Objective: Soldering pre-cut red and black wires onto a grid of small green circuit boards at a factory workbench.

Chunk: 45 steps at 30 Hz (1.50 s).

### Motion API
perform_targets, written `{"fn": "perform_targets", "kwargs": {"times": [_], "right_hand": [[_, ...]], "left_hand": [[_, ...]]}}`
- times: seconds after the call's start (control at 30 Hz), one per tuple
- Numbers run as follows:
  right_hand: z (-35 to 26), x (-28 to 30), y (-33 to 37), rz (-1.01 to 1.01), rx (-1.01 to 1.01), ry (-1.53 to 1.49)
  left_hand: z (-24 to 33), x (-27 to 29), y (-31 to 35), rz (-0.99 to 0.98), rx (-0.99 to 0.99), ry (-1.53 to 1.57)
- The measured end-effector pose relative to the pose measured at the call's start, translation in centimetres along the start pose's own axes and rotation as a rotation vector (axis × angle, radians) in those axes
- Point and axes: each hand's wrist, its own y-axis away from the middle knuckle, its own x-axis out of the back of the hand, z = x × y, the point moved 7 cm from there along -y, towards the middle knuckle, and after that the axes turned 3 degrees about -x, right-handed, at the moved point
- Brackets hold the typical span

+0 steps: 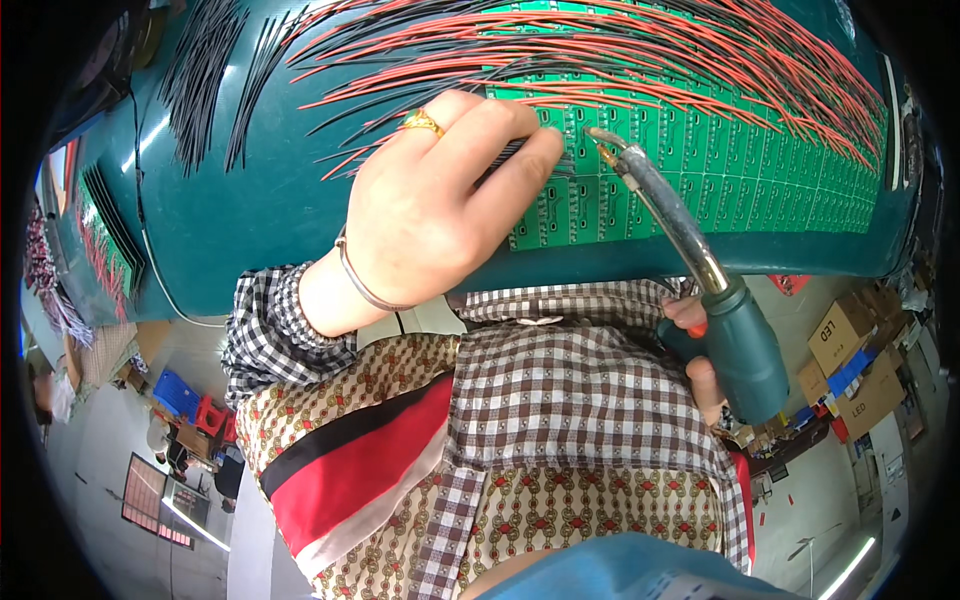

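Observation:
My left hand (440,200), with a ring and a bangle, is closed in a pinch over the panel's left part. Thin dark wires (562,165) show between its thumb and fingers, partly hidden by them. My right hand (704,385) is wrapped round the dark green handle of a soldering gun (752,345); most of that hand is behind the handle. The gun's metal tube slants up and left, its tip just right of my left fingertips, above the green circuit board panel (720,195). Whether the tip touches the board, I cannot tell.
Red and black wires (600,50) lie across the panel's far side. Loose black wires (205,80) sit on the green mat (260,220) at far left, near a stack of wired boards (110,230). A cable (148,240) runs down the left. Cardboard boxes (850,340) stand at right.

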Motion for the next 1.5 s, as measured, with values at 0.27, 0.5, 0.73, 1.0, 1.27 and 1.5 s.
{"fn": "perform_targets", "kwargs": {"times": [0.27,0.5,0.73,1.0,1.27,1.5], "right_hand": [[0.5,0.2,1.0,0.109,-0.056,0.019],[0.1,0.6,0.8,-0.087,0.002,-0.085],[0.5,0.8,0.7,0.126,-0.121,0.018],[-0.7,0.3,0.4,-0.1,-0.155,0.148],[0.1,0.7,0.6,-0.168,0.076,0.185],[0.6,0.4,0.5,-0.146,0.073,0.066]], "left_hand": [[-0.2,0.2,-0.2,-0.002,-0.01,0.022],[0.8,0.6,-1.3,0.011,0.06,0.048],[0.1,-0.9,-0.7,0.015,0.031,0.005],[0.0,-0.8,-0.3,0.027,0.006,-0.001],[0.2,-0.8,-0.5,0.028,0.013,-0.012],[0.2,-1.1,-0.2,0.042,-0.046,-0.043]]}}
